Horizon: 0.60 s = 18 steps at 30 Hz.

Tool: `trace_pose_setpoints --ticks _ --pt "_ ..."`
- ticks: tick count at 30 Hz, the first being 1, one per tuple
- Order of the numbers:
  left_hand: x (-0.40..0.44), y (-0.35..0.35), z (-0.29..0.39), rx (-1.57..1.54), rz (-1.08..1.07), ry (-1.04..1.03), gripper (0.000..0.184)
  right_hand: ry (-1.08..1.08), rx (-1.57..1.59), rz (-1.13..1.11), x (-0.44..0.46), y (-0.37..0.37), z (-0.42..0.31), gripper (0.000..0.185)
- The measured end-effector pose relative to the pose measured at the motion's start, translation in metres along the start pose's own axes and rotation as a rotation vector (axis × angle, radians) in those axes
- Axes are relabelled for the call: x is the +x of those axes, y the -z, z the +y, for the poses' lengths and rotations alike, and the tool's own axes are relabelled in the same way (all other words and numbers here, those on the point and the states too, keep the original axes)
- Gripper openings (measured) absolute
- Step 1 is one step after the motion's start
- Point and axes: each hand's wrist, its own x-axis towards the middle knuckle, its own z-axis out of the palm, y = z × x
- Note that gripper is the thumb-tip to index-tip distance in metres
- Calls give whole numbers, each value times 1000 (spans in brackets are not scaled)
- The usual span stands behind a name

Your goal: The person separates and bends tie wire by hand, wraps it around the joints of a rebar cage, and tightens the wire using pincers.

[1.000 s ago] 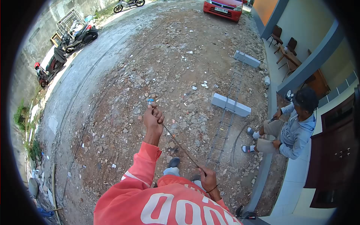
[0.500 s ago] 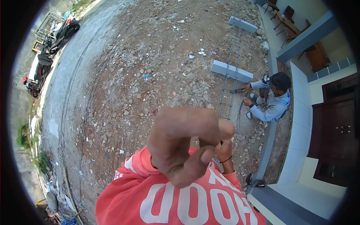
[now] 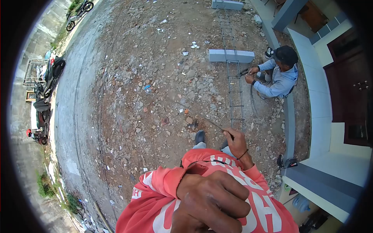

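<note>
My left hand (image 3: 213, 200) is close to the camera, in front of the red hoodie (image 3: 155, 221). Its fingers are curled in, so whatever lies inside them is hidden. Farther forward, my right hand (image 3: 236, 144), with a dark band at the wrist, is closed around one end of a thin wire (image 3: 210, 121). This wire slants up and left over the rubble. Just beyond my right hand, a long rebar cage (image 3: 235, 93) lies across two pale blocks, the nearer block (image 3: 217, 55) and the farther block (image 3: 227, 5).
A co-worker (image 3: 278, 73) in a cap squats right of the cage, both hands at a dark tool (image 3: 244, 72). Broken stone and tile cover the ground (image 3: 155, 77). Parked motorbikes (image 3: 48, 77) line the left; a tiled porch (image 3: 311, 89) runs along the right.
My left hand has dropped toward my chest and turned its back to the camera. My right hand, partly hidden before, now shows with the wire. The view has shifted.
</note>
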Motion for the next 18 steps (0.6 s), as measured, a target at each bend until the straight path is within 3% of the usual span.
trace_pose_setpoints --ticks 2,5,7,9,10,12,13,15,16,18 --pt "-5 12 -5 71 -47 -47 40 -3 17 0 0 -1 -7 16" --pt "-30 48 -3 386 191 146 39 12 75 14 8 3 -21 17" --pt "-56 80 -14 720 572 517 30 26 120 0 11 9 -39 18" --pt "-83 117 -26 867 721 761 28 75 151 21 14 10 -43 19" --pt "-95 129 -32 866 714 748 28 107 163 10 15 14 -52 19" --pt "-105 138 -35 545 1031 1019 37 169 164 -26 15 18 -66 19" --pt "-102 136 -35 548 1028 1011 37 177 165 -25 17 16 -67 19" --pt "-93 129 -35 214 1107 970 45 281 144 -31 18 8 -67 20" --pt "-94 131 -35 215 1106 967 45 316 75 -20 18 3 -64 22" --pt "-103 145 -34 45 1153 691 37 379 58 -11 17 -15 -57 23"
